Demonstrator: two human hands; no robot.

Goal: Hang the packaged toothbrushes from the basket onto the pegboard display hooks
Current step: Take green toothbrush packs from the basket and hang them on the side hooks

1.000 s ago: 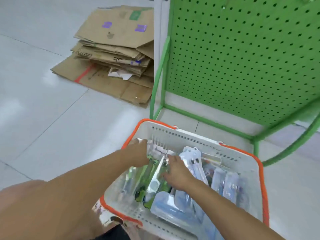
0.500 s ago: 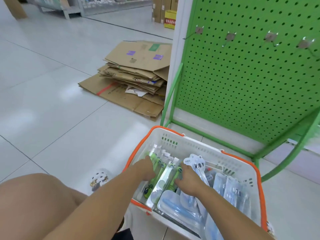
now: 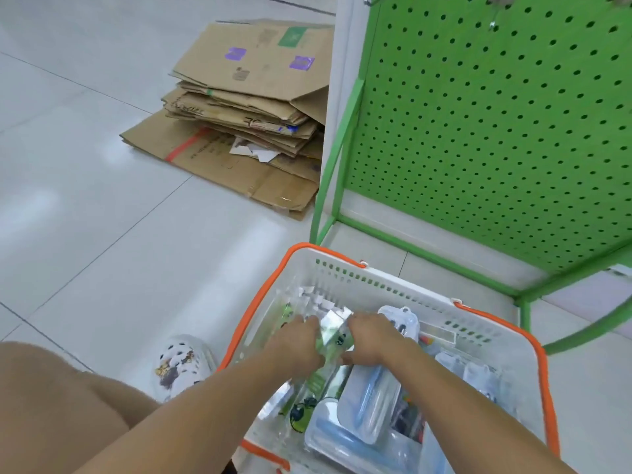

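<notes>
A white basket with an orange rim sits on the floor below me, filled with several packaged toothbrushes. Green-backed packs lie at its left, blue blister packs at its middle and right. My left hand and my right hand are both inside the basket, fingers closed on the same green-backed pack from either side. The green pegboard stands behind the basket, with metal hooks just visible at the top edge.
A stack of flattened cardboard boxes lies on the tiled floor to the left of the pegboard's green frame. My foot in a white patterned clog is beside the basket's left side. My knee fills the lower left.
My hands have drawn closer together around a green-backed pack. The view has tipped back down, so most hooks are out of frame again.
</notes>
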